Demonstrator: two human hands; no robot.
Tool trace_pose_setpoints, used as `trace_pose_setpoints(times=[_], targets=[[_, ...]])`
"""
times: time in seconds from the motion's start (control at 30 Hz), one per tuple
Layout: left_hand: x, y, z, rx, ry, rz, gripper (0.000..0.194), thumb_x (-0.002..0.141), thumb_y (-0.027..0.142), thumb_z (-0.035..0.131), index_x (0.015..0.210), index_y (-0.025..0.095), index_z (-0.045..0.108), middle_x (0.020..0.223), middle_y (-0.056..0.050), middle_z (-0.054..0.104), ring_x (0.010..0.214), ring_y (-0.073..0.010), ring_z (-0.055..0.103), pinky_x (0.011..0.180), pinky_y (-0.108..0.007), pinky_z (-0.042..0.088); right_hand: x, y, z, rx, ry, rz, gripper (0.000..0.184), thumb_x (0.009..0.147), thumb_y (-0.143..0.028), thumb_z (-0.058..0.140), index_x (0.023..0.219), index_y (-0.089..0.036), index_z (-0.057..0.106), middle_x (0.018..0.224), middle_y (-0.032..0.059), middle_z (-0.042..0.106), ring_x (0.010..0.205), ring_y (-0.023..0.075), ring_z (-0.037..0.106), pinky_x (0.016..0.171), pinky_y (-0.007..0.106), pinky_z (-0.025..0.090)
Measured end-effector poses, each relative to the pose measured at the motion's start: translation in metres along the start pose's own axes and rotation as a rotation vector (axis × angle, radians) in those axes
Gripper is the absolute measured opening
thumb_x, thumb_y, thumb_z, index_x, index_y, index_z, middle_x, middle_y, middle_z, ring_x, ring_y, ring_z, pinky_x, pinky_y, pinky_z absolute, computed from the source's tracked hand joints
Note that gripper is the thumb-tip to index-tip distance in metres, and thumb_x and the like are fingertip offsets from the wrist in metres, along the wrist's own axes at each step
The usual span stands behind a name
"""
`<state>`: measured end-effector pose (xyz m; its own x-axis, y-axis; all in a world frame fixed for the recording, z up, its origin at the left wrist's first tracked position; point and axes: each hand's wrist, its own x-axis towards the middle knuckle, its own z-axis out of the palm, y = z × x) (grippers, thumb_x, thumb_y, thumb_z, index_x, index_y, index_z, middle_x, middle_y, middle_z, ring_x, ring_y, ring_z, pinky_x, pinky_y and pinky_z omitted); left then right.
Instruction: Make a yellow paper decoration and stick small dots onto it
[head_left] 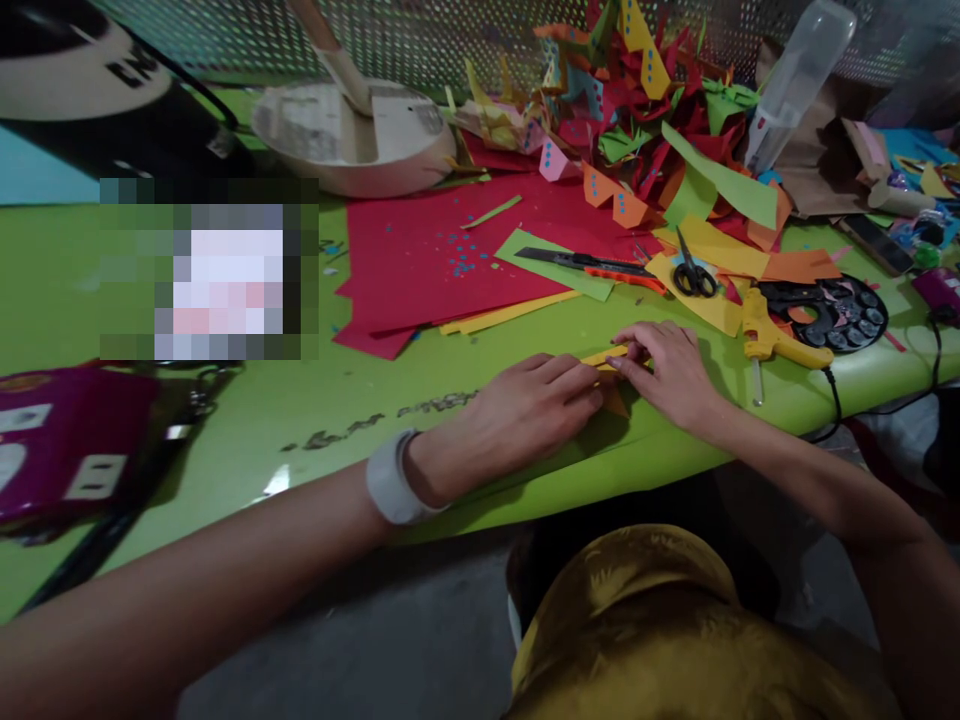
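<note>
Hands (532, 410) on yellow paper (604, 356), "EN" lettering (132, 66) leftward

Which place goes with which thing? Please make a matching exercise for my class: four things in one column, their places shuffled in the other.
Things:
1. scissors
2. craft knife
3. glue gun
4. wristband

Places:
A. on the left wrist
B. beside the round black tray
C. on top of yellow paper
D. lying across a green piece of paper

Right pairs: 1-C, 2-D, 3-B, 4-A
</note>
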<state>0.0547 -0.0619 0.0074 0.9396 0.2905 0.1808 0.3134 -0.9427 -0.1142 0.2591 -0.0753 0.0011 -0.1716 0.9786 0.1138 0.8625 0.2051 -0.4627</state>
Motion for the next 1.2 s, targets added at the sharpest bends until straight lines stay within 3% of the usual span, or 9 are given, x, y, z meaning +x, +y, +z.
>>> trace_pose_setpoints(times=[0.73, 1.0, 1.2], targets=[[0.003, 0.000, -0.001, 0.006, -0.001, -0.023, 0.016, 0.094, 0.013, 0.050, 0.094, 0.015, 0.066, 0.096, -0.008, 0.069, 0.081, -0.0215, 0.061, 0.073, -0.035, 0.048, 0.008, 0.000, -0.007, 0.072, -0.066, 0.028, 0.014, 0.087, -0.029, 0.067, 0.099, -0.021, 0.067, 0.087, 0.0014, 0.071, 0.089, 0.0210, 0.060, 0.086, 0.037, 0.034], [0.004, -0.001, -0.002, -0.013, -0.022, -0.023, 0.016, 0.094, 0.015, 0.051, 0.089, 0.016, 0.067, 0.097, -0.008, 0.068, 0.082, -0.0218, 0.061, 0.072, -0.035, 0.048, 0.006, 0.000, -0.005, 0.054, -0.026, 0.036, 0.015, 0.088, -0.031, 0.065, 0.100, -0.022, 0.067, 0.088, 0.0016, 0.072, 0.091, 0.0215, 0.061, 0.085, 0.038, 0.036], [0.004, 0.000, -0.001, -0.015, -0.008, -0.034, 0.016, 0.093, 0.015, 0.054, 0.099, 0.015, 0.068, 0.102, -0.008, 0.069, 0.085, -0.0215, 0.061, 0.073, -0.034, 0.048, -0.011, 0.007, -0.014, -0.018, 0.041, -0.137, 0.024, 0.098, -0.033, 0.050, 0.104, -0.022, 0.070, 0.102, 0.0059, 0.072, 0.099, 0.0228, 0.059, 0.088, 0.038, 0.038]])
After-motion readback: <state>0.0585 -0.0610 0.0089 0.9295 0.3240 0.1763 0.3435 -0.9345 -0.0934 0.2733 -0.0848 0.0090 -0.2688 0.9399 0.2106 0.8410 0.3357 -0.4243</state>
